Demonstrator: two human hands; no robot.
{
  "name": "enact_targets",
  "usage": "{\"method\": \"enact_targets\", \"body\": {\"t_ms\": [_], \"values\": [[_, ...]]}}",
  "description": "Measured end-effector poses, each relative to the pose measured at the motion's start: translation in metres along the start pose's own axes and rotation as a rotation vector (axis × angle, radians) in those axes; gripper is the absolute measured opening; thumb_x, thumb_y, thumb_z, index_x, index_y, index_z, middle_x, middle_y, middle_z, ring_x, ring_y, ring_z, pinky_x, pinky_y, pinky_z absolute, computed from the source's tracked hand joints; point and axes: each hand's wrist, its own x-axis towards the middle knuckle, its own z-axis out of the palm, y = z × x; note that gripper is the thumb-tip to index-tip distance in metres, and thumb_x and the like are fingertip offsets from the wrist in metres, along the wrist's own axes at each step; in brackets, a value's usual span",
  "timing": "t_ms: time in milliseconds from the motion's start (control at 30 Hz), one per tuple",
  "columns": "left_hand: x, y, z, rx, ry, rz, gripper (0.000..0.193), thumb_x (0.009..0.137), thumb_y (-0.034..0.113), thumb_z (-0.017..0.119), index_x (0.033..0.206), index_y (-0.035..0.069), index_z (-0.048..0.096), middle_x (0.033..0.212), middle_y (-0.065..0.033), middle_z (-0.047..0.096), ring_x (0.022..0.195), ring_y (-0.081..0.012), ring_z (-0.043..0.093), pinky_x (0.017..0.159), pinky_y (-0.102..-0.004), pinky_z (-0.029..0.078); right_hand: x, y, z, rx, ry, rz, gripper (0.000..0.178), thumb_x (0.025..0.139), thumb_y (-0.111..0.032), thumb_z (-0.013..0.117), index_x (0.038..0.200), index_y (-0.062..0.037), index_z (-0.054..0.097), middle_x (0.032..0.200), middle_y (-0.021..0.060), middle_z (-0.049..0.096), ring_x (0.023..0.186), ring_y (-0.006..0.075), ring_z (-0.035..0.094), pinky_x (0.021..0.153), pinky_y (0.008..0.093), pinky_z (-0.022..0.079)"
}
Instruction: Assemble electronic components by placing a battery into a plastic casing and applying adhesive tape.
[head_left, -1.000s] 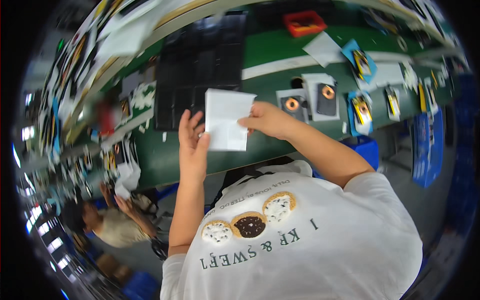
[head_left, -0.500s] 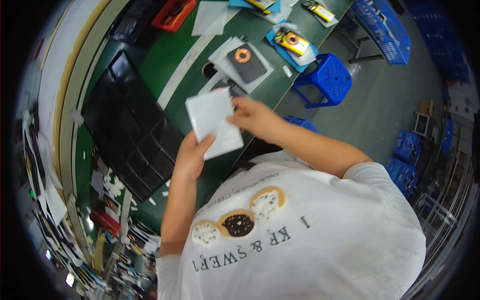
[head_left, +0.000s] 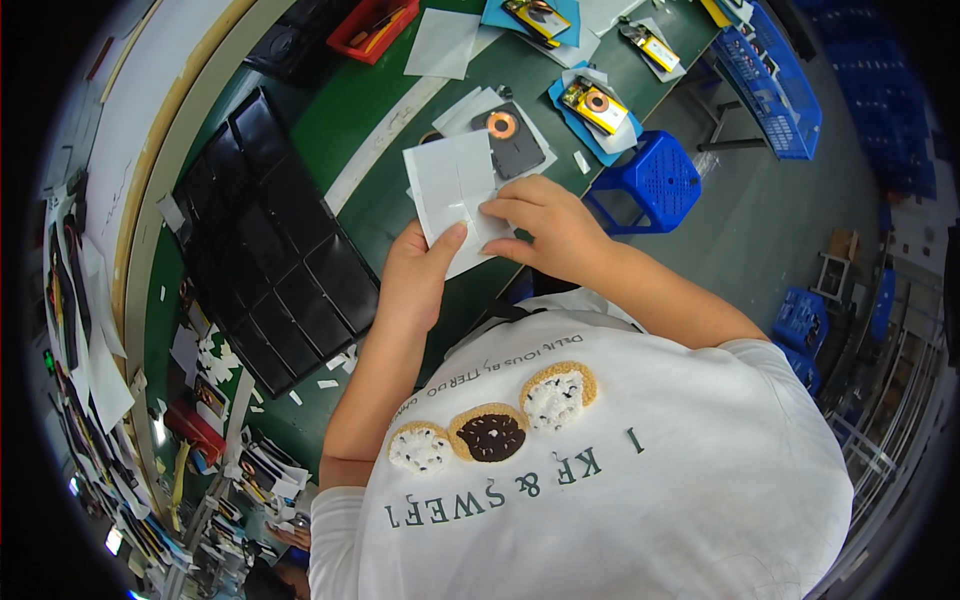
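Observation:
My left hand (head_left: 420,270) is closed on the lower left edge of a white sheet (head_left: 447,180), with the thumb lying over its face. The sheet is tilted above the table and has a crease-like line across it. At the sheet's right side, my right hand (head_left: 555,232) has its index finger and thumb on the edge; the other fingers are curled behind and partly hidden. Just beyond the sheet lies a flat dark device part (head_left: 518,150) with a round copper coil, resting on white papers. The sheet partly covers those papers.
A black compartment tray (head_left: 275,255) lies to the left, with white scraps around it. Farther off are a red bin (head_left: 385,28) and yellow parts with a coil (head_left: 597,107) on blue sheets. A blue stool (head_left: 655,185) and a blue crate (head_left: 775,95) stand right of the table.
The white sheet has opened out and shifted up and right in the picture with my hands. My right thumb and index finger are now wider apart at its edge.

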Motion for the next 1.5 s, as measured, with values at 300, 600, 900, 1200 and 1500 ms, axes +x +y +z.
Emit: {"method": "enact_targets", "body": {"t_ms": [300,600,900,1200,1500], "values": [[0.068,0.008,0.085,-0.063,0.279,0.065,0.032,0.092,0.004,0.063,0.123,-0.002,0.057,0.12,-0.0091,0.064,0.107,-0.0145,0.06,0.095,-0.0294,0.046,0.055,0.115,-0.058,0.111,-0.127,-0.313,0.03,0.073,-0.018,0.078,0.097,-0.0036,0.068,0.094,0.0091,0.065,0.085,0.0298,0.063,0.074,0.0398,0.052],[0.164,0.013,0.234,-0.11,0.535,0.008,0.034,0.093,0.004,0.06,0.127,-0.001,0.054,0.121,-0.0096,0.064,0.109,-0.0168,0.061,0.095,-0.0307,0.047,0.092,0.251,-0.163,0.21,-0.493,-0.501,0.023,0.076,-0.021,0.073,0.092,-0.0048,0.068,0.086,0.0073,0.061,0.08,0.0286,0.062,0.072,0.0389,0.052],[0.156,-0.006,0.255,-0.168,0.491,0.019,0.036,0.093,0.006,0.06,0.128,-0.001,0.054,0.123,-0.0103,0.062,0.11,-0.0169,0.06,0.097,-0.031,0.046,0.074,0.257,-0.179,0.183,-0.557,-0.485,0.019,0.075,-0.018,0.068,0.09,-0.0058,0.07,0.083,0.0071,0.061,0.078,0.0281,0.063,0.072,0.0389,0.052],[0.122,-0.062,0.246,-0.158,0.349,0.047,0.036,0.094,0.005,0.058,0.129,-0.001,0.054,0.119,-0.0085,0.064,0.106,-0.014,0.06,0.094,-0.0297,0.046,0.022,0.238,-0.181,0.345,-0.606,-0.354,0.017,0.077,-0.015,0.067,0.09,-0.0038,0.07,0.085,0.0091,0.063,0.081,0.0303,0.063,0.072,0.0393,0.051],[0.09,-0.103,0.254,-0.215,0.4,0.151,0.039,0.094,0.005,0.057,0.132,-0.001,0.052,0.12,-0.0072,0.063,0.107,-0.013,0.059,0.094,-0.0289,0.046,0.001,0.22,-0.168,0.197,-0.676,-0.488,0.01,0.075,-0.01,0.067,0.084,-0.0047,0.069,0.079,0.008,0.06,0.077,0.0289,0.063,0.069,0.039,0.052]]}}
